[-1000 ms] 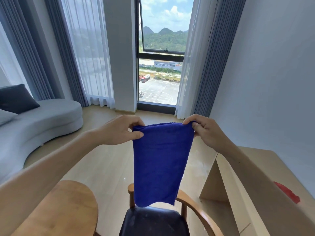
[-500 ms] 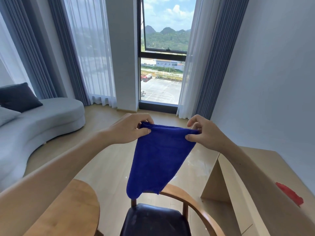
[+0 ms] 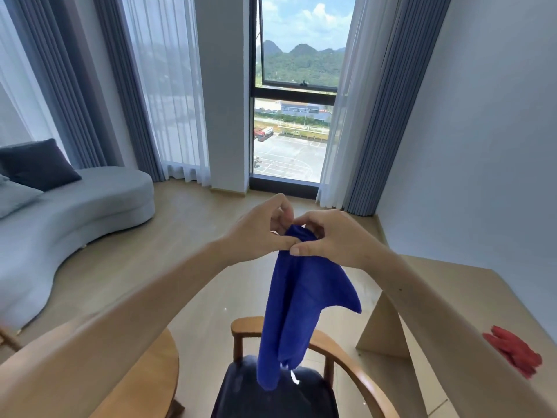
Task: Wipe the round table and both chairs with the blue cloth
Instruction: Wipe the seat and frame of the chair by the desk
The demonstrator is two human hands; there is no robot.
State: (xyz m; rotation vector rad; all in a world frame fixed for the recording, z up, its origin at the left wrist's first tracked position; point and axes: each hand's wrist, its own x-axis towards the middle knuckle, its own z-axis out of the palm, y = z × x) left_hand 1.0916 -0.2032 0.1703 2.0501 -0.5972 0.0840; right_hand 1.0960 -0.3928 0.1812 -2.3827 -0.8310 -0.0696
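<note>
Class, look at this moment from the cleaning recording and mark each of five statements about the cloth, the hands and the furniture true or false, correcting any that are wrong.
1. Both hands pinch the top of the blue cloth. True: the left hand and the right hand meet there.
2. The cloth lies spread flat on the round table. False: it hangs in the air, bunched at the top.
3. A wooden chair with a dark seat stands below the cloth. True.
4. The red item lies on the sofa. False: it lies on the pale wooden surface at the right.
5. The sofa holds no cushions. False: a dark cushion rests on it.
</note>
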